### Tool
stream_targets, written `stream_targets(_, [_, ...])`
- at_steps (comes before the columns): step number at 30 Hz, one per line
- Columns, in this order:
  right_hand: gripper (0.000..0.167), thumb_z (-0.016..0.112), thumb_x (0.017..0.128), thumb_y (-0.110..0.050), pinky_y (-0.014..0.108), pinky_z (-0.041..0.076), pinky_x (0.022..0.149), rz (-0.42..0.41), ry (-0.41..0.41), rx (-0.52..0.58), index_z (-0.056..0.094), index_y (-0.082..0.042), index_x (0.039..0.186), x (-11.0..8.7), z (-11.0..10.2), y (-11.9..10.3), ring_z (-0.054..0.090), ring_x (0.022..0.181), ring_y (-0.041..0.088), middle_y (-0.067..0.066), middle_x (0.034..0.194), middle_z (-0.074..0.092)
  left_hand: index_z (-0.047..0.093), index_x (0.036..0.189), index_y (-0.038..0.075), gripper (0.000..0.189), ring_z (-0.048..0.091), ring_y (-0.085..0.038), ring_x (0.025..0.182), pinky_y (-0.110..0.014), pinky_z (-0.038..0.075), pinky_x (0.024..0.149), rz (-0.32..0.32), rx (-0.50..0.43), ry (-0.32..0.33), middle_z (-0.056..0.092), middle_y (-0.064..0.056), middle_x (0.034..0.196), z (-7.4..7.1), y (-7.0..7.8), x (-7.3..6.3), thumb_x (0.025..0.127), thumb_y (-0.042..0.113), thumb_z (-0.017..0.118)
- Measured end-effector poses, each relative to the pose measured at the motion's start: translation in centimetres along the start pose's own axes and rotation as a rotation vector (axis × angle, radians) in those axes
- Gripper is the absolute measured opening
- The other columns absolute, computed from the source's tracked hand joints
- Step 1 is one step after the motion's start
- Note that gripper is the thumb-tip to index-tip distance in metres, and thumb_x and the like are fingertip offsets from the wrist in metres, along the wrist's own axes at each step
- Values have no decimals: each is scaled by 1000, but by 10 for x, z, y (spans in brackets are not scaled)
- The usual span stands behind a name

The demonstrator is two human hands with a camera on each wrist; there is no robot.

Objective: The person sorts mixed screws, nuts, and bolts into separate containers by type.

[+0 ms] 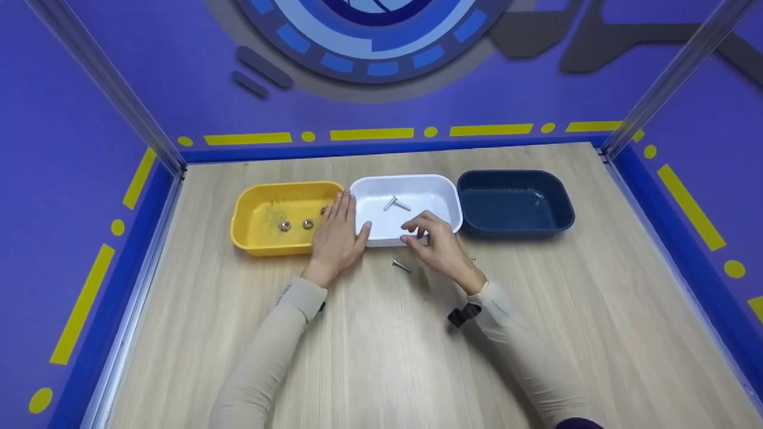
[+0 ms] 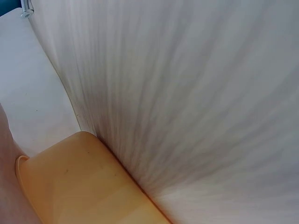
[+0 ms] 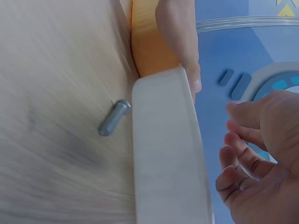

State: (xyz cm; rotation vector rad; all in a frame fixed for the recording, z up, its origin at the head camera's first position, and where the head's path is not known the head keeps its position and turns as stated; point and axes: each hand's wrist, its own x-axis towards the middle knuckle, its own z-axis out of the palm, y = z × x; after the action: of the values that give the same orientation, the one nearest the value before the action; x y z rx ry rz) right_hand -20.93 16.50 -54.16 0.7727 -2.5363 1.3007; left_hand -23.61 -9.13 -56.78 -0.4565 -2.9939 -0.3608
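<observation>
A loose bolt [image 1: 402,266] is seen on the table [image 1: 363,357], near the middle of the head view, just below the front wall of the white tray [image 1: 384,225]. Its long axis is laid on a slant: the head is pointed to the upper left, towards the tray, and the shank end to the lower right. The right hand [image 1: 440,245] is held above the tray's front edge; from its thumb and fingertips the bolt is found directly below and a touch left in the frame. In the right wrist view the tray's wall is set between the two, with the bolt at centre left, its head just beside the wall, and the fingers at the right edge.

By that hand the shorter reach is offered. Its fingers are bent, a modest gap is left between thumb and fingertips, and nothing is seen held there. The left hand [image 1: 338,235] is laid, fingers straight, across the adjoining rims of the white tray and the yellow tray [image 1: 268,250], to the bolt's upper left. Two bolts [image 1: 402,205] are seen inside the white tray, their shanks slanted differently from each other.
</observation>
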Motion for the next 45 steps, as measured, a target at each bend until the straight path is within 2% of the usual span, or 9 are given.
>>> stream_targets(7, [15,81,95,-8,31,56,65,-6,20,40,78,1,107,-15,7,1,65,81,18,9,95,70,21,168,-4,80,16,-34,166,-49,18,137,8,-16,18,18,-20,178,1,0,1,113,54,28])
stream_targets(12, [17,82,94,-6,38,55,59,-7,17,80,78,3,107,-28,11,2,64,79,16,9,94,70,21,168,-4,81,16,-34,166,-49,18,136,8,-6,14,18,-21,178,0,0,1,113,54,28])
stream_targets(19, [20,81,95,-7,30,54,62,66,-20,95,78,4,111,-37,14,6,62,78,15,9,91,69,21,168,-4,80,17,-35,166,-49,17,137,9,-1,14,18,-21,178,-1,0,1,113,54,28])
stream_targets(27, [18,81,94,-6,20,50,65,118,-39,112,78,4,109,-41,21,13,58,76,12,8,90,68,18,169,-2,81,13,-34,167,-49,16,137,-3,-2,-7,12,-19,179,0,0,0,113,55,26])
stream_targets(33, [18,82,93,-4,19,50,67,176,-68,148,78,3,109,-45,26,15,58,77,11,9,90,67,19,169,-3,80,15,-34,166,-49,16,137,-4,-6,2,17,-21,178,0,0,-1,113,55,27])
stream_targets(37, [17,82,93,-4,18,48,67,175,-84,164,78,2,108,-47,29,20,58,78,12,11,92,69,21,168,-3,80,16,-35,166,-49,18,137,-1,-8,10,18,-21,178,0,1,0,113,54,29])
stream_targets(45, [16,83,91,-6,21,51,70,172,-121,115,79,0,105,-45,33,28,61,81,14,11,94,71,22,168,-4,80,18,-35,166,-49,18,136,-4,5,16,20,-22,177,0,0,0,113,54,28])
